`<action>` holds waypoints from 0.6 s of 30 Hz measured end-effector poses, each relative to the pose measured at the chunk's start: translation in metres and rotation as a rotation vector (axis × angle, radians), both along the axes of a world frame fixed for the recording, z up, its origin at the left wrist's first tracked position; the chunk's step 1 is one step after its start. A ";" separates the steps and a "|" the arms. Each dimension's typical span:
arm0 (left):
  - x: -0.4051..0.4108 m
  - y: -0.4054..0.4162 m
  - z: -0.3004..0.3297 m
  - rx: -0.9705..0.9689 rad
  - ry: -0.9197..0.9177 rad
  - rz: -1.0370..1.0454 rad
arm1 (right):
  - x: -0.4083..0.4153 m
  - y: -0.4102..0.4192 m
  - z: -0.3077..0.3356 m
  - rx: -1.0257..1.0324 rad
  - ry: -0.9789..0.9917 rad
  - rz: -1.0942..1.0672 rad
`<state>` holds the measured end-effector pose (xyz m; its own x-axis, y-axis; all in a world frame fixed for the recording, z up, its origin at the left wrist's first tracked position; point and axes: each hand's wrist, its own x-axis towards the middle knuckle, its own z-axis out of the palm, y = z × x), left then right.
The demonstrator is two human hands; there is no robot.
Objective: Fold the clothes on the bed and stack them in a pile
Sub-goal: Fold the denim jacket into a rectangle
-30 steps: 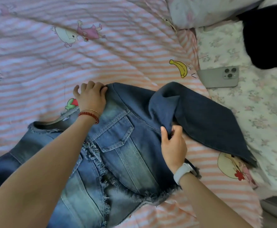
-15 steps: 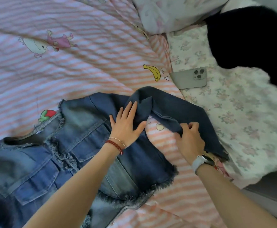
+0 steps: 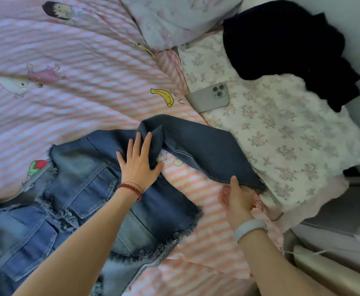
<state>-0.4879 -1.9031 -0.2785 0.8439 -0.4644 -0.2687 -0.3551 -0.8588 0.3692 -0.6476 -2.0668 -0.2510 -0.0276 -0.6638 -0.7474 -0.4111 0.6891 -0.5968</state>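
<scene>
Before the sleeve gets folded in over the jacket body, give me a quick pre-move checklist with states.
1. Left hand flat on the blue denim jacket at the shoulder, pinning it: ok.
2. Right hand grips the end of the dark blue sleeve: ok; thumb on top, fingers hidden under the cloth.
3. Sleeve stretched out straight: not ok, bunched at the shoulder by the left hand.
4. Jacket body flat on the pink striped bedsheet: ok where in view; the lower left runs out of frame.
5. Grey smartphone apart from the sleeve: ok.
6. Stacking spot free: cannot tell.
</scene>
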 end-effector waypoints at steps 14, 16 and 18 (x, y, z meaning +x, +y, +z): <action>0.030 0.047 0.119 -0.789 0.356 0.641 | 0.111 0.029 0.114 -1.154 -0.245 1.054; 0.027 0.085 0.145 -0.943 0.396 0.791 | 0.113 0.061 0.126 -1.264 -0.355 1.184; 0.016 0.131 0.162 -1.062 0.461 0.905 | 0.107 0.101 0.130 -1.329 -0.483 1.344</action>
<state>-0.4719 -1.7719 -0.1165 0.8846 0.0173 -0.4661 0.4657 0.0218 0.8847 -0.5402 -1.9655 -0.1207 0.9166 -0.1315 0.3774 0.1308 -0.7936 -0.5942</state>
